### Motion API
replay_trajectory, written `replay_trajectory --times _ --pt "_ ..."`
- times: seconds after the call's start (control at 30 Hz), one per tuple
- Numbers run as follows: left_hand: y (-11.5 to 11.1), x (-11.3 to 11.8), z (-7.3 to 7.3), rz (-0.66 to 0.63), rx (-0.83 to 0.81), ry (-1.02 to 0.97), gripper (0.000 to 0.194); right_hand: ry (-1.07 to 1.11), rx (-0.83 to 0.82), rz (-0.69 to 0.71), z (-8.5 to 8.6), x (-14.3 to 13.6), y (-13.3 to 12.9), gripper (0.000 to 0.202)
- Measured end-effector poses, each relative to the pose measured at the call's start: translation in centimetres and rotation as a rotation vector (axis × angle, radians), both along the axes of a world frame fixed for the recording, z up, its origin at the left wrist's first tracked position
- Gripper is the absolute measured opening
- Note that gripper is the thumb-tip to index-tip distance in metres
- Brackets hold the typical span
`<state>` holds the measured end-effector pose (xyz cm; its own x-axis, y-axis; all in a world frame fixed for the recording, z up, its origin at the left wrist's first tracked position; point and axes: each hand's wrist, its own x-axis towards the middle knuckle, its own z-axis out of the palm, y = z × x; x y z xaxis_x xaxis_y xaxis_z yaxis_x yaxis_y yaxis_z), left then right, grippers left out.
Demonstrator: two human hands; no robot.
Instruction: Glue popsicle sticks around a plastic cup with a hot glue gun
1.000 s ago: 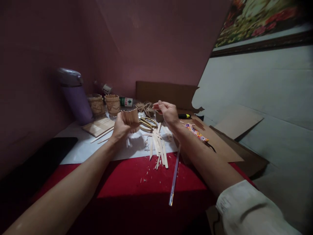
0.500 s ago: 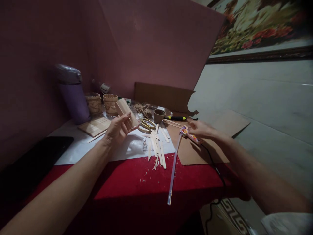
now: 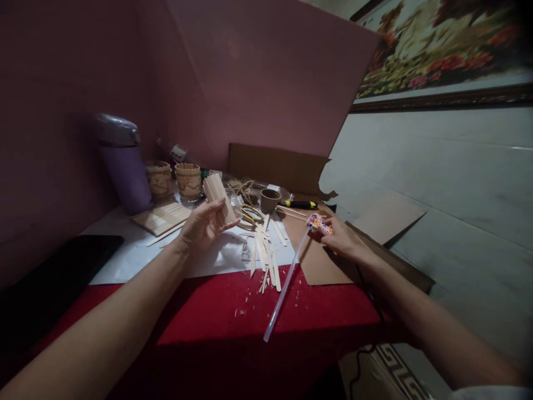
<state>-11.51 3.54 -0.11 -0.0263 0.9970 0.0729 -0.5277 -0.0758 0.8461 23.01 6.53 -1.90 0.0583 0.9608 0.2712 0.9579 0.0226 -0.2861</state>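
My left hand is closed around a piece made of wooden craft sticks, held tilted above the white sheet; what lies under its edge by my fingers looks clear and cannot be made out. My right hand grips a floral-patterned hot glue gun over the brown cardboard. From its back end a long clear glue stick slants down past the table edge. Between my hands lie several loose craft sticks and gold-handled scissors.
Behind stand a small brown pot, twine and a yellow-black utility knife. To the left are a purple tumbler, two decorated cups, a flat stick panel and a dark device. A black cord hangs at right.
My right hand has closed around the glue gun's handle and shifted it, swinging the glue stick's lower end to the left. My left hand has moved slightly right with the craft-stick piece.
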Motion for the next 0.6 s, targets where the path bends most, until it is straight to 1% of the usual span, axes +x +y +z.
replay_trajectory --times 0.07,0.13,0.2,0.27,0.4,0.5,0.6 --pt "0.0 0.0 0.0 0.003 -0.005 0.006 0.026 0.102 0.014 -0.041 0.5 0.0 -0.3 0.036" --pt "0.0 0.1 -0.1 -0.002 -0.022 0.007 0.024 0.264 0.029 -0.021 1.1 0.0 -0.5 0.029" --pt "0.0 0.1 -0.2 -0.029 -0.038 0.01 0.022 0.431 0.01 0.068 1.6 -0.1 -0.7 0.023" --pt "0.0 0.2 -0.2 -0.072 -0.049 0.016 0.022 0.565 -0.055 0.173 2.1 -0.4 -1.2 0.02" --pt "-0.1 0.3 -0.3 -0.169 -0.055 -0.004 0.024 0.789 -0.223 0.355 2.7 -1.7 -2.6 0.024" --pt "-0.3 0.5 -0.4 -0.199 -0.07 -0.014 0.024 0.883 -0.315 0.425 3.0 -3.1 -3.8 0.025" --pt "-0.3 0.7 -0.6 -0.194 -0.08 -0.004 0.026 0.838 -0.334 0.441 3.4 -4.6 -4.8 0.031"
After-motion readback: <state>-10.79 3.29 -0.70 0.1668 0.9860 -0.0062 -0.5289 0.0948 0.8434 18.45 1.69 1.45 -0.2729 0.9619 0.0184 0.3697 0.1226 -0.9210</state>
